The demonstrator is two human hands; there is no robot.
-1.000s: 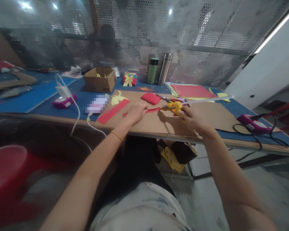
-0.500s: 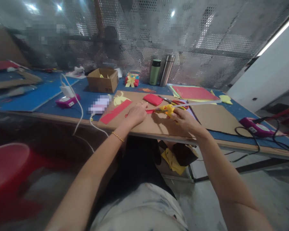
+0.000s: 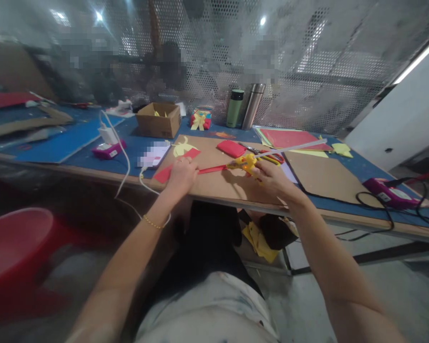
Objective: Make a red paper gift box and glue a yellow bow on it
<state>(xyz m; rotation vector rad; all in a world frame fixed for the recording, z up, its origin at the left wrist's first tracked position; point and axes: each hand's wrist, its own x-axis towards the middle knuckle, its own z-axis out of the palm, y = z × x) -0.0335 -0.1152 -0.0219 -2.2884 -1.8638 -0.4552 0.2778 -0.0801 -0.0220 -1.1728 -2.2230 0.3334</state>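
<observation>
the narrow red strip (image 3: 213, 169) lying between the hands is best pressed flat by the left hand (image 3: 183, 176), whose grip cannot be told, while the yellow glue gun (image 3: 249, 163) grasped in the right hand (image 3: 270, 176) should be guided low and evenly along it.

The head-worn camera faces forward and down over the table (image 3: 129, 136) close below.
</observation>
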